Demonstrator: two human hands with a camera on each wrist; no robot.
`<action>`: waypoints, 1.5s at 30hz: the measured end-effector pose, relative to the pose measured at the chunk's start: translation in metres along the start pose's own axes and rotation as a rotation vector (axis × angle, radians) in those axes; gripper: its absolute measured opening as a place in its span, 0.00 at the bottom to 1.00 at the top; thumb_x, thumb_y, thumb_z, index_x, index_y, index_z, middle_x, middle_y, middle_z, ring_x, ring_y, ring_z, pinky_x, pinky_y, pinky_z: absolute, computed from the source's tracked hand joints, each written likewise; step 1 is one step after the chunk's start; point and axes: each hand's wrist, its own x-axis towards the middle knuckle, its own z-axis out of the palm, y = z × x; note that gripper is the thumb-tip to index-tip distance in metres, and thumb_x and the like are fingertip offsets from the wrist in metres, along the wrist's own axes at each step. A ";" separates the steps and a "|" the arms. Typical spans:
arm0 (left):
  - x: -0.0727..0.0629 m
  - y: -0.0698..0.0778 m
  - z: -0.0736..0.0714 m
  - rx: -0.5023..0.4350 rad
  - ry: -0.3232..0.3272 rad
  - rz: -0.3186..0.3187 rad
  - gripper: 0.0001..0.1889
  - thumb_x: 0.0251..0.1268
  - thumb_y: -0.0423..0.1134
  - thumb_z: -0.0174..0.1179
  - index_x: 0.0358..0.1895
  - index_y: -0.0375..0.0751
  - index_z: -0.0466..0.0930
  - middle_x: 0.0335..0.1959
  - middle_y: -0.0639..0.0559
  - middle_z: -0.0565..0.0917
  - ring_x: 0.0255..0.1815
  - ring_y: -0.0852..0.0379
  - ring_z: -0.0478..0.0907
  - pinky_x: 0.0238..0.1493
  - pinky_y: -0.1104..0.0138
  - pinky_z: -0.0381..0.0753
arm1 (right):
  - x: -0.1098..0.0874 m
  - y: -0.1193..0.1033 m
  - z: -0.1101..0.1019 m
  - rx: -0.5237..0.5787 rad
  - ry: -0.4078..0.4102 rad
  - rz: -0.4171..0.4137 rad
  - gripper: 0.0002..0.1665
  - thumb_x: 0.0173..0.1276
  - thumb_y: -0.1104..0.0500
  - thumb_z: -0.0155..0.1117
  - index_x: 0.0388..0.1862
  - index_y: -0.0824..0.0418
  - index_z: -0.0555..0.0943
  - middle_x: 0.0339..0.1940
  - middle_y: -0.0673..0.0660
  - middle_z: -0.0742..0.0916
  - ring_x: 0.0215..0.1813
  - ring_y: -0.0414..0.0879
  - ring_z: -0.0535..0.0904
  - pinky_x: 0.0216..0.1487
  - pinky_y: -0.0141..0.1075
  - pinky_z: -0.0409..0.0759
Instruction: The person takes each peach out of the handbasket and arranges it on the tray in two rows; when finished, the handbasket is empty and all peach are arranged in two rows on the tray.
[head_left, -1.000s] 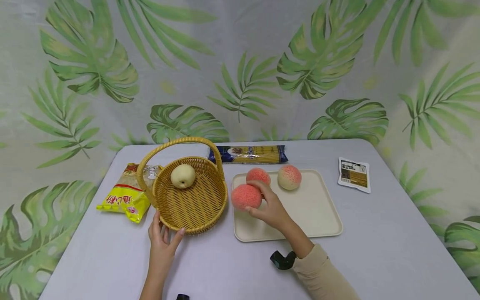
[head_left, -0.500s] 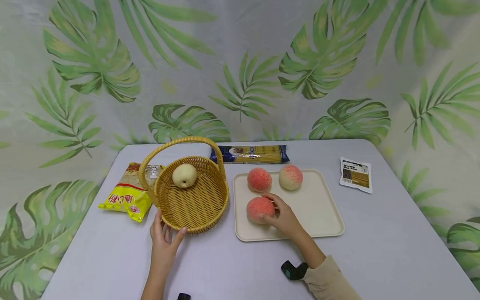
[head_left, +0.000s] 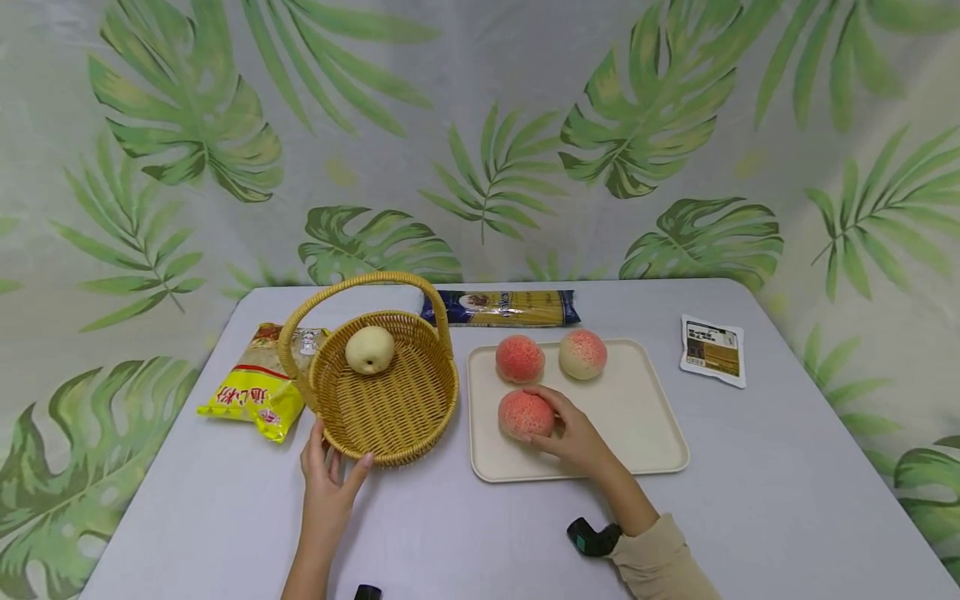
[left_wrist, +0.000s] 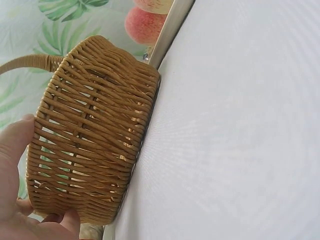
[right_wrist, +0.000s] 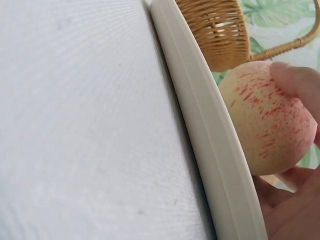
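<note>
A yellow wicker basket (head_left: 390,400) with an arched handle stands left of centre, a pale round fruit, apparently a pear (head_left: 371,350), inside it. My left hand (head_left: 330,492) holds the basket's near side, thumb and fingers spread along the rim; the left wrist view shows its thumb (left_wrist: 17,137) at the woven edge. Over the left part of a cream tray (head_left: 622,433), my right hand (head_left: 573,433) grips a pink peach (head_left: 521,415) between thumb and fingers. Two more peaches sit behind it on the tray, one red-pink peach (head_left: 520,359) and one paler peach (head_left: 582,354).
A yellow snack-like bag (head_left: 258,387) lies against the basket's left. Behind the basket and tray is a long spaghetti pack (head_left: 502,308). At the far right lies a small white-and-brown packet (head_left: 712,350). A leaf-patterned cloth (head_left: 480,167) hangs behind the table.
My right hand has brought the peach rightward and toward me, away from the basket's side and over the tray; in the last half second it shifts only slightly. The left hand stays at the basket.
</note>
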 end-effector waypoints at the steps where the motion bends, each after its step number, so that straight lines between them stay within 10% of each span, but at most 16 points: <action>1: 0.000 0.000 0.000 -0.003 -0.001 0.000 0.48 0.56 0.33 0.62 0.71 0.50 0.34 0.66 0.46 0.38 0.68 0.51 0.40 0.66 0.71 0.51 | 0.000 0.001 0.000 -0.001 -0.001 0.005 0.38 0.52 0.61 0.71 0.63 0.56 0.66 0.60 0.55 0.71 0.61 0.47 0.65 0.59 0.41 0.69; 23: 0.000 0.000 0.001 -0.033 -0.011 0.004 0.49 0.56 0.33 0.62 0.71 0.51 0.33 0.65 0.47 0.38 0.68 0.52 0.40 0.66 0.72 0.51 | -0.002 -0.044 -0.002 -0.079 0.025 0.063 0.34 0.52 0.66 0.69 0.58 0.70 0.68 0.54 0.65 0.74 0.54 0.55 0.69 0.52 0.47 0.74; 33: -0.001 0.001 0.000 -0.009 -0.003 0.003 0.49 0.56 0.34 0.62 0.71 0.49 0.33 0.66 0.46 0.38 0.68 0.51 0.40 0.65 0.72 0.51 | 0.000 -0.064 -0.002 -0.097 0.090 -0.108 0.34 0.55 0.67 0.61 0.61 0.70 0.64 0.60 0.67 0.69 0.61 0.60 0.62 0.59 0.56 0.64; 45: -0.001 0.000 0.000 -0.003 0.000 0.015 0.49 0.56 0.35 0.62 0.71 0.50 0.34 0.66 0.47 0.38 0.68 0.51 0.41 0.65 0.73 0.52 | 0.040 -0.085 0.027 -0.097 0.070 -0.291 0.37 0.58 0.53 0.65 0.65 0.56 0.63 0.64 0.51 0.67 0.65 0.45 0.59 0.64 0.45 0.62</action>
